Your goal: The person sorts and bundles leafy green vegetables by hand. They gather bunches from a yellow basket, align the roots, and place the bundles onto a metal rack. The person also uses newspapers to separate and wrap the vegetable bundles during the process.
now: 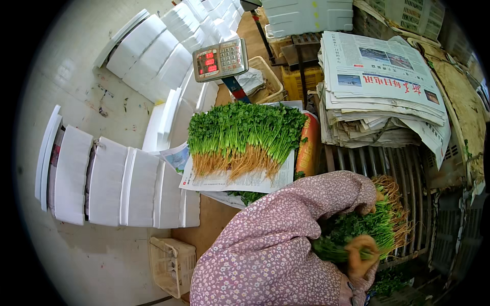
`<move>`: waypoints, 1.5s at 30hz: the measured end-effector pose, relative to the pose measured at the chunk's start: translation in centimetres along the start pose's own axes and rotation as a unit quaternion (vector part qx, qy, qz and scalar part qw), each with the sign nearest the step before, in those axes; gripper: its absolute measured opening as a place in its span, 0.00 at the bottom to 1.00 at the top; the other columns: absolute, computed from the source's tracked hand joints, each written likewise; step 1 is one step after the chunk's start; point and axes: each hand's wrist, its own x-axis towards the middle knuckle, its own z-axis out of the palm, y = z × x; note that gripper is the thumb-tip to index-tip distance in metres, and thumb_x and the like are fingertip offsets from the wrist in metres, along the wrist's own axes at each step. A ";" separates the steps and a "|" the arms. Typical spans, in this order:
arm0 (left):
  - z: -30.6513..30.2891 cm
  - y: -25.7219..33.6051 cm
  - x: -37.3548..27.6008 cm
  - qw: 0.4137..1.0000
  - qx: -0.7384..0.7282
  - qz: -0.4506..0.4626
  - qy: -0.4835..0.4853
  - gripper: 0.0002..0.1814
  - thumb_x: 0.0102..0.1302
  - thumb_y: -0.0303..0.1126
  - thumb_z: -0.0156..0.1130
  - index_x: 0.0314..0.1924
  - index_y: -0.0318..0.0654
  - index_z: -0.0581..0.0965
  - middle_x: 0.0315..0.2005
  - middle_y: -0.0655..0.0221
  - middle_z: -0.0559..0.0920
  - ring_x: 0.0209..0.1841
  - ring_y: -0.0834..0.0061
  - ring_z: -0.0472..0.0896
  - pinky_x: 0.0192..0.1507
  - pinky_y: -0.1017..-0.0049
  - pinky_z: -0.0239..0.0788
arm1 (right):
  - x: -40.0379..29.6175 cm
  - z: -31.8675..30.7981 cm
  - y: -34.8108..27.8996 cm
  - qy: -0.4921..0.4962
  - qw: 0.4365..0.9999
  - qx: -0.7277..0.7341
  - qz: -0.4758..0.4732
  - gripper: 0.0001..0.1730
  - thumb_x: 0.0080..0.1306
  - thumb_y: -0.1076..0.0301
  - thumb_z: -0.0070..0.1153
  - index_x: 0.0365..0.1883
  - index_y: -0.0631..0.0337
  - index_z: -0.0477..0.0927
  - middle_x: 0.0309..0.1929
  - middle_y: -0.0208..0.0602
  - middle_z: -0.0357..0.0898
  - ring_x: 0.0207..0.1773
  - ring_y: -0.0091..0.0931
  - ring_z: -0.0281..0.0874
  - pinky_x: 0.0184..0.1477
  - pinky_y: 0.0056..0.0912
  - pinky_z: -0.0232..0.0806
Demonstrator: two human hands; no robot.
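Observation:
My left hand [378, 197], mostly hidden by its floral sleeve, touches the far end of a heap of coriander [377, 222] on a slatted metal rack [411, 179]. How its fingers are set cannot be seen. Nearer to me, my right hand [361, 255] is blurred, its thumb and fingers curled round some stems of the same heap. The roots there point right, the leaves left. To the left, a layer of coriander [247, 134] lies in a row on newspaper [229, 183], leaves up and brown roots down.
Behind the laid-out coriander stands a scale display [221, 60] with lit red digits. A tall newspaper stack [383, 88] sits on the rack. White foam boxes [107, 179] line the left. Plastic crates [174, 264] stand on the floor; a red-orange printed packet [307, 147] lies beside the newspaper.

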 end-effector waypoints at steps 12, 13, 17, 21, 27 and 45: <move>2.8 1.0 -1.2 0.968 -0.130 -0.081 0.197 0.39 0.67 0.53 0.53 0.70 0.38 0.55 0.69 0.51 0.57 0.70 0.55 0.58 0.69 0.61 0.52 | -18.7 -30.7 6.5 0.340 0.670 -0.419 0.511 0.20 0.71 0.53 0.49 0.49 0.62 0.73 0.40 0.38 0.76 0.39 0.25 0.72 0.43 0.27 0.65; 4.0 0.3 0.2 0.958 -0.133 -0.103 0.233 0.41 0.66 0.54 0.54 0.69 0.34 0.57 0.67 0.49 0.61 0.70 0.55 0.59 0.69 0.62 0.52 | -18.6 -29.3 7.7 0.293 0.644 -0.449 0.546 0.22 0.71 0.52 0.48 0.51 0.62 0.74 0.41 0.38 0.77 0.40 0.25 0.73 0.44 0.27 0.65; 4.1 3.8 -1.4 0.973 0.011 -0.125 0.192 0.41 0.64 0.58 0.56 0.66 0.34 0.60 0.59 0.50 0.69 0.63 0.55 0.67 0.64 0.63 0.61 | -7.6 -22.1 9.7 0.414 0.826 -0.310 0.224 0.25 0.72 0.53 0.48 0.57 0.63 0.75 0.49 0.41 0.80 0.48 0.26 0.76 0.52 0.28 0.66; 7.2 4.1 -1.1 0.948 0.105 -0.014 0.301 0.30 0.60 0.41 0.66 0.58 0.39 0.66 0.41 0.60 0.74 0.44 0.60 0.76 0.45 0.63 0.71 | 5.3 -12.8 8.4 0.251 0.916 -0.296 0.100 0.22 0.69 0.60 0.52 0.58 0.59 0.75 0.55 0.38 0.77 0.53 0.31 0.76 0.57 0.31 0.67; 9.5 3.9 0.4 0.921 0.122 0.007 0.370 0.29 0.54 0.36 0.68 0.56 0.43 0.68 0.36 0.64 0.73 0.38 0.64 0.77 0.37 0.66 0.71 | 5.5 -17.9 16.7 0.263 0.917 -0.201 0.222 0.25 0.67 0.54 0.53 0.59 0.56 0.74 0.53 0.41 0.78 0.55 0.33 0.76 0.58 0.31 0.67; 12.3 2.7 -3.8 0.874 0.047 0.100 0.473 0.30 0.49 0.40 0.71 0.53 0.40 0.75 0.47 0.58 0.78 0.50 0.55 0.75 0.48 0.58 0.70 | 13.8 -7.7 12.3 -0.096 0.776 -0.552 0.291 0.18 0.60 0.53 0.59 0.42 0.55 0.81 0.40 0.40 0.82 0.43 0.34 0.81 0.49 0.36 0.72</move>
